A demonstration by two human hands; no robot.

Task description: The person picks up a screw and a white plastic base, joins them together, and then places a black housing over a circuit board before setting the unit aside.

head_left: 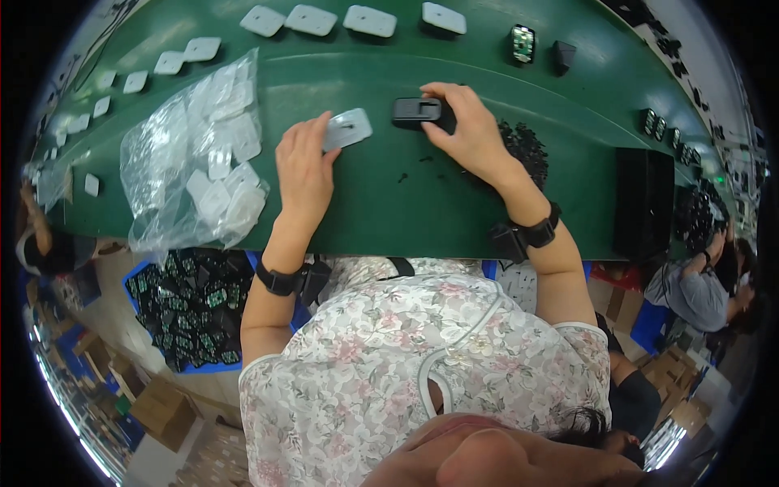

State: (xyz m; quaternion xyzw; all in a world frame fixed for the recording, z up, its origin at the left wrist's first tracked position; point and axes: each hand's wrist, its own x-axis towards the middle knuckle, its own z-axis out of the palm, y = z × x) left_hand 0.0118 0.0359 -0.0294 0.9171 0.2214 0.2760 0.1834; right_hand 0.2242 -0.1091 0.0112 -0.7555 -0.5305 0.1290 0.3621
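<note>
My left hand (306,162) is closed on one end of a white plastic cover (349,130), a flat piece with a small dark part at its middle. To the right, my right hand (471,130) grips a black plastic housing (416,110) with a recess in its top, thumb and fingers at its right end. A heap of small black parts (526,154) lies beside my right wrist, partly hidden by it. A few loose black pieces (403,177) are scattered on the green tabletop (373,215) between my hands.
A clear plastic bag (150,174) of white covers lies at the left. More white covers (369,22) line the table's far side, near a housing with a circuit board (523,44). A black box (643,203) stands right. Below left sits a blue bin (146,312) of circuit-board housings.
</note>
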